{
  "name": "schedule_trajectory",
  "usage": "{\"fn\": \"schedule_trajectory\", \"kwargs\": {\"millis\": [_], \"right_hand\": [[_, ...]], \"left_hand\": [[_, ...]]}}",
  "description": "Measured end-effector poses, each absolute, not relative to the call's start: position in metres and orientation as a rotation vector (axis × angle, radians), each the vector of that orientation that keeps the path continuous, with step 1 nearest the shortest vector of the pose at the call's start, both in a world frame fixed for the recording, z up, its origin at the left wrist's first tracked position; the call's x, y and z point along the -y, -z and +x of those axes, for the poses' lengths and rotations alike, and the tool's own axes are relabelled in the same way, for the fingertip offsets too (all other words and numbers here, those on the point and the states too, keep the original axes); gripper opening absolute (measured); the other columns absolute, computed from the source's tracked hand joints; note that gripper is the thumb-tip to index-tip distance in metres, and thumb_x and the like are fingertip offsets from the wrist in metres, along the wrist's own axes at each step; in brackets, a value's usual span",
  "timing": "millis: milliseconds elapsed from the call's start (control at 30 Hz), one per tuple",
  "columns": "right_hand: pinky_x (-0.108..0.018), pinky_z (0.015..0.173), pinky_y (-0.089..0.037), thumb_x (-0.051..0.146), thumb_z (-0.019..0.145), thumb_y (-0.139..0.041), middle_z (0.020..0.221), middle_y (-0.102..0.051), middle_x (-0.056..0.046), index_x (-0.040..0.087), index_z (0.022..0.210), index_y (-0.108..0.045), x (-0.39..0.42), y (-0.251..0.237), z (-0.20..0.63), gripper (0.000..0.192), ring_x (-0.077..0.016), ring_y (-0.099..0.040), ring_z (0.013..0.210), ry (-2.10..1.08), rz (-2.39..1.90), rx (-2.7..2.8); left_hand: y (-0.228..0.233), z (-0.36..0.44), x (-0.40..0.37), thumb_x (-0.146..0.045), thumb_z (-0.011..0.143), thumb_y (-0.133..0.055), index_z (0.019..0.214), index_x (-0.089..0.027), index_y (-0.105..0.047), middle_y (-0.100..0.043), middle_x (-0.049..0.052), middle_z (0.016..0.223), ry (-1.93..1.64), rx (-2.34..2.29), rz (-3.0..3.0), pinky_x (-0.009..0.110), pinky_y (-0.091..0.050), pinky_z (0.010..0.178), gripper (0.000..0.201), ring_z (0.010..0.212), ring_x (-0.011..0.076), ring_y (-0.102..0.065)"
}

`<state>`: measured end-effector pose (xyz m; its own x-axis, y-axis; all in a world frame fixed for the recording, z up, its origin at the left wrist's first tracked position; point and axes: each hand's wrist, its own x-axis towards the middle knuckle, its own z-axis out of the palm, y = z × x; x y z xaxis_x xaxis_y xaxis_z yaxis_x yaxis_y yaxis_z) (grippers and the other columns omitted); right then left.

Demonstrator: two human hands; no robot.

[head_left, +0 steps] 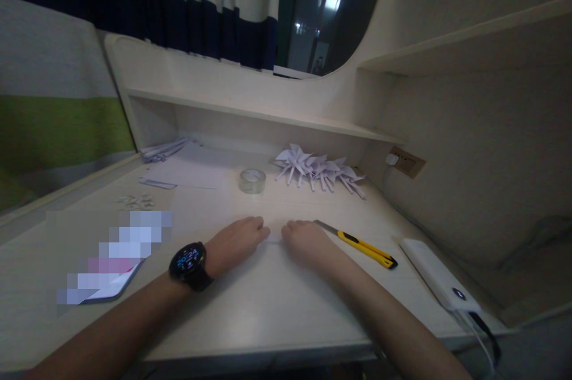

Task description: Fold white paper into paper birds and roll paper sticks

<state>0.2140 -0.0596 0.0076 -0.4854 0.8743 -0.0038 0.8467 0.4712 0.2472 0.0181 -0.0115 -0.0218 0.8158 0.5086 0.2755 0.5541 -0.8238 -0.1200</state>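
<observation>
Left hand and right hand lay curled on the desk, pinching a thin white paper strip between them; a yellow utility knife lay just beside the right hand.

left hand knuckles up, fingers curled | right hand same, nearly touching | forearms converge

A yellow-and-black utility knife, white paper pinwheels and a black wristwatch on a pale desk.
</observation>
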Motion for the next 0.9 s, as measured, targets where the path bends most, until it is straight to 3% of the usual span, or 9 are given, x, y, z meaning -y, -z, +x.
{"fn": "schedule_trajectory", "kwargs": {"millis": [400, 900], "right_hand": [[-0.032, 0.078, -0.047, 0.010, 0.084, -0.044, 0.097, -0.066, -0.013, 0.012, 0.098, -0.062, 0.053, -0.006, 0.219, 0.022, -0.0231, -0.063, 0.088, -0.328, 1.534, -2.579], [-0.029, 0.076, -0.045, 0.011, 0.081, -0.045, 0.097, -0.066, -0.013, 0.013, 0.099, -0.060, 0.053, -0.007, 0.224, 0.024, -0.0219, -0.062, 0.087, -0.269, 1.547, -2.609]], "left_hand": [[0.030, 0.017, 0.012, -0.008, 0.088, -0.047, 0.090, -0.016, -0.058, -0.056, 0.006, 0.082, 0.330, 0.775, -2.757, 0.031, -0.041, 0.066, 0.013, 0.076, 0.0205, -0.053], [0.023, 0.011, 0.010, -0.008, 0.086, -0.047, 0.085, -0.017, -0.058, -0.055, 0.003, 0.077, 0.367, 0.821, -2.817, 0.027, -0.040, 0.061, 0.014, 0.069, 0.0169, -0.053]]}}
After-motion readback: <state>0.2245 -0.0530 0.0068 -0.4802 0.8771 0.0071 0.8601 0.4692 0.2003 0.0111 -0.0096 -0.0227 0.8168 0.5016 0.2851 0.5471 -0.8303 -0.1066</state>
